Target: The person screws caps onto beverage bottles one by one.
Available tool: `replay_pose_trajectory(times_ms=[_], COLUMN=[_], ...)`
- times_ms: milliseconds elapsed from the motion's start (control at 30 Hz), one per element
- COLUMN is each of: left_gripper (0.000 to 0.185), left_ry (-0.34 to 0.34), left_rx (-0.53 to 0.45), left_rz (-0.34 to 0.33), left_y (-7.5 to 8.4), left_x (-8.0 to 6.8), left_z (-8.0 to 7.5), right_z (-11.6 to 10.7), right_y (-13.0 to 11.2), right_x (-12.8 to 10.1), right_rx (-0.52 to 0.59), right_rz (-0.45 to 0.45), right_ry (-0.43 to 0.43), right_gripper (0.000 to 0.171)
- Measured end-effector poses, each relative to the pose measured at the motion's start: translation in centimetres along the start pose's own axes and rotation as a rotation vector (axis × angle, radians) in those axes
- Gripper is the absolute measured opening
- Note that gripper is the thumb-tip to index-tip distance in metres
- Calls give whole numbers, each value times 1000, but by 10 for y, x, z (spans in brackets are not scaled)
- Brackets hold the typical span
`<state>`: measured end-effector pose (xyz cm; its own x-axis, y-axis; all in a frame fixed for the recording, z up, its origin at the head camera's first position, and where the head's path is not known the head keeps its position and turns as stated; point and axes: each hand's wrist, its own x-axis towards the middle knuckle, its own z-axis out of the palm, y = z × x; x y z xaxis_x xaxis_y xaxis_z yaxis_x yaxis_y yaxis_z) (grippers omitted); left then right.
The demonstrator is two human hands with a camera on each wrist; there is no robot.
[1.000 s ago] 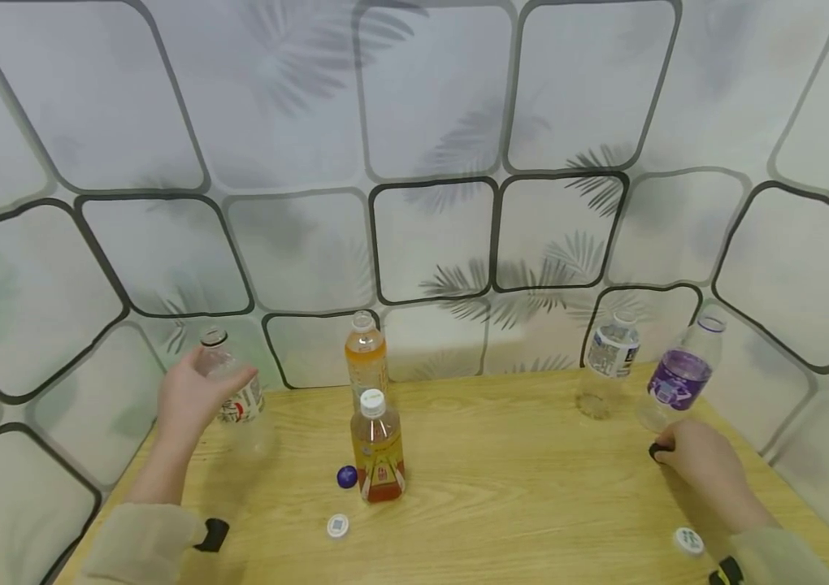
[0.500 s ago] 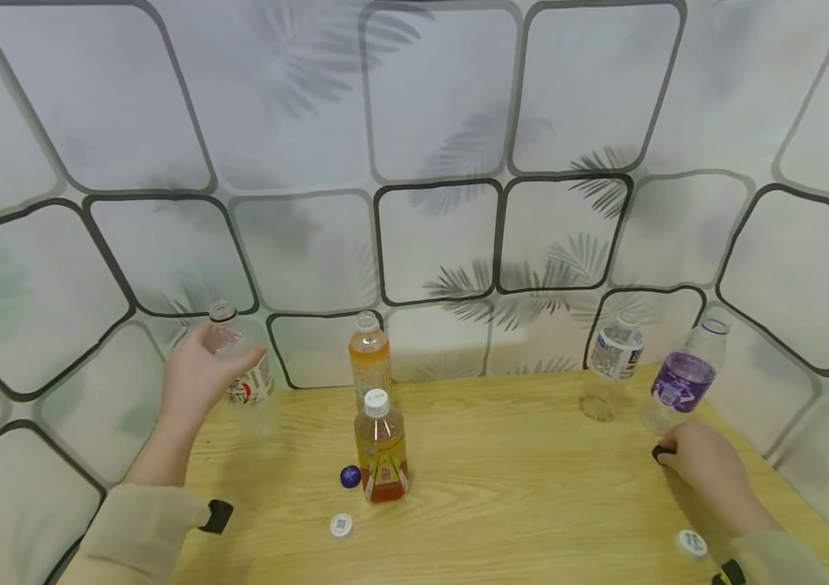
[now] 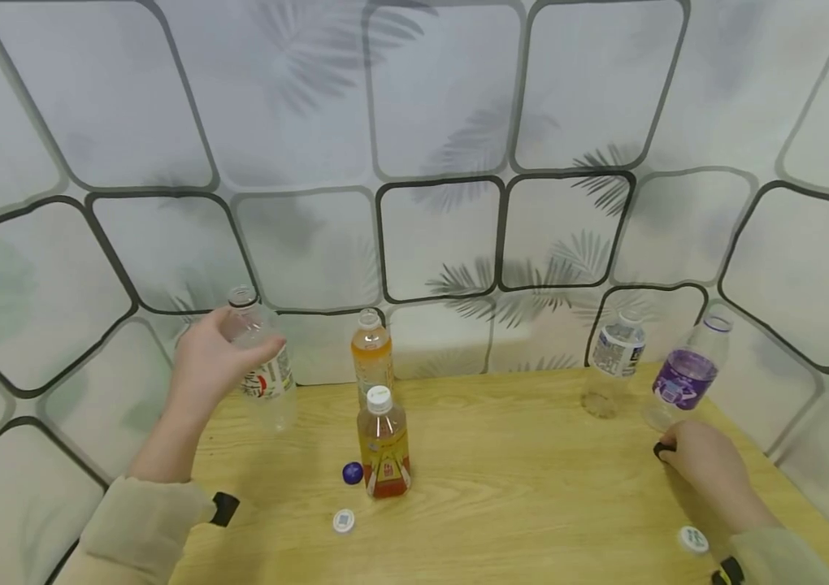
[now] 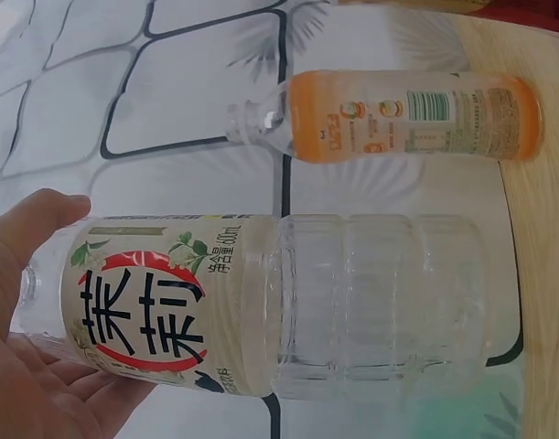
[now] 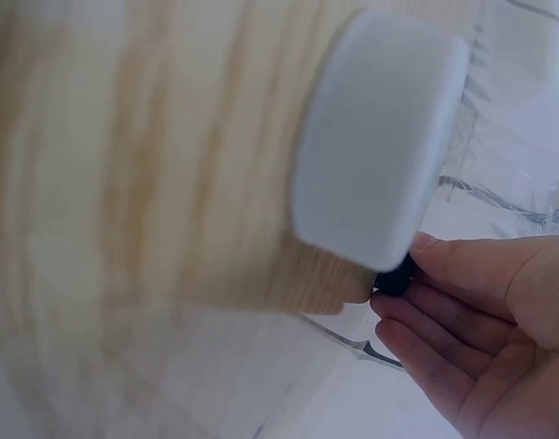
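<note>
My left hand (image 3: 220, 357) grips a clear plastic bottle (image 4: 380, 306) around its upper part, thumb on one side and fingers on the other. Its cream label has red and black print, and its mouth is uncapped. At the right side of the table, my right hand (image 3: 703, 463) pinches a small black bottle cap (image 5: 393, 277) between thumb and fingers, close over the wood. Just beyond that hand stands an uncapped bottle with a purple label (image 3: 685, 379). A white cap (image 3: 693, 539) lies near the right wrist and looms large in the right wrist view.
An orange-labelled bottle (image 3: 372, 357) stands mid-table behind a white-capped bottle of reddish drink (image 3: 384, 451). Beside them lie a blue cap (image 3: 352, 473) and another white cap (image 3: 344, 521). A clear bottle (image 3: 615, 357) stands back right. Patterned panels wall the wooden table (image 3: 517, 479).
My left hand has carried the clear bottle to the right and slightly up in the head view, toward the orange-labelled bottle. The right hand keeps its place with the black cap.
</note>
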<state>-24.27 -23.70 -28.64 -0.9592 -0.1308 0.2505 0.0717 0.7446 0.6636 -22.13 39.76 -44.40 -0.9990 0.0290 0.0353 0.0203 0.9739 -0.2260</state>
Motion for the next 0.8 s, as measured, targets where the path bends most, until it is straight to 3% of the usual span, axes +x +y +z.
replay_pose_trajectory(times_ms=[167, 300, 500, 800], left_gripper=[104, 100, 80, 84], left_ry=[-24, -16, 26, 14], left_rx=[36, 45, 45, 56], left_rz=[9, 55, 119, 124], left_y=[16, 29, 46, 65], left_x=[-6, -11, -20, -32], left_z=[-3, -6, -12, -18], right_z=[1, 2, 1, 2], right_y=[-3, -3, -3, -2], right_x=[0, -1, 1, 2], right_rx=[-18, -25, -38, -35], right_rz=[-10, -8, -6, 4], right_ry=[14, 22, 9, -1], right_gripper=[7, 9, 7, 6])
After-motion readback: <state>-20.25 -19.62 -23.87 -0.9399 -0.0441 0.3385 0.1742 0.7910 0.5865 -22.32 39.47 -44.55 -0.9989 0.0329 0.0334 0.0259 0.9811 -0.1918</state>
